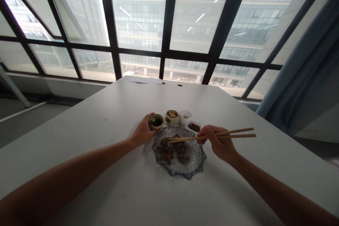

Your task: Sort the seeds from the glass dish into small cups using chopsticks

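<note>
- Pinched between thumb and fingers, a pair of wooden chopsticks (188, 138) sits in the person's right hand (221, 144), just beyond the right edge of the glass dish (194, 166).
- Their tips are brought close together over the brown pieces (165, 153) lying in the dish; from where I stand I cannot tell whether a piece is caught between them.
- Curled around the side of a small cup (156, 121), the person's left hand (144, 130) is just beyond the dish's far left edge, fingers and thumb pressed to the wall.
- Lengthwise, the chopsticks run sideways across the dish, tips toward the person's left, thick ends reaching out past its right side and standing slightly apart.
- Dark contents show in the gripped cup, its mouth facing up.
- Close behind the dish stands a second cup (172, 118) of pale, nut-like pieces; beside that, a white tub (185, 116), and nearer the dish's right rim a white container (194, 127) of dark strips.
- Those vessels crowd the dish's far side.
- Well beyond the dish, papers (143, 80) lie at the far end of the white table (106, 183).
</note>
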The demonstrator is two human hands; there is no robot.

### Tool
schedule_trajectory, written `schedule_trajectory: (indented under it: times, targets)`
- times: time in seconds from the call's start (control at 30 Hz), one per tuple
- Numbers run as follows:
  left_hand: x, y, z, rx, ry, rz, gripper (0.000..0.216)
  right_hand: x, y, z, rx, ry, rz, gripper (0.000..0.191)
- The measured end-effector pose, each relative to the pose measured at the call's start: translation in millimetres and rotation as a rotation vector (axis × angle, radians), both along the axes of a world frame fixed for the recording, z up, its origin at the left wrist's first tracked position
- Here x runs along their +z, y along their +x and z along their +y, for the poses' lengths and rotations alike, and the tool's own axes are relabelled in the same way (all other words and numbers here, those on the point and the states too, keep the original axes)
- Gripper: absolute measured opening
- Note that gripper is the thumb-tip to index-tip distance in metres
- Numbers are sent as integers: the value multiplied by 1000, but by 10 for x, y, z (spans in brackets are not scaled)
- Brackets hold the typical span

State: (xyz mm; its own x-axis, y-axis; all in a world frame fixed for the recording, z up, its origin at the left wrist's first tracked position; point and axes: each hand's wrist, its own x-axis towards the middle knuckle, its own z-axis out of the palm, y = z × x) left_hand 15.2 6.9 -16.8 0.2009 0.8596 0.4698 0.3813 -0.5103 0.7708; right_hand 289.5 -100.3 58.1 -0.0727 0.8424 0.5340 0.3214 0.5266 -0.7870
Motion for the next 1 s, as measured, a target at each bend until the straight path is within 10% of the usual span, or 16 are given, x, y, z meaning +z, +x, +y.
schedule_trajectory:
  times: [0.27, 0.53, 0.73, 1.0]
  targets:
    - [-15, -11, 19, -15, 2, 5, 71, -169, -70, -41, 142, 299, -168, 34]
    - [-4, -5, 14, -29, 10, 7, 69, -180, -104, -81, 164, 279, -215, 31]
    - [-21, -5, 26, -42, -11, -5, 71, -206, -107, -78, 63, 118, -107, 42]
    - [6, -7, 7, -29, -13, 4, 70, -183, -52, 168, -75, -268, 593, 49]
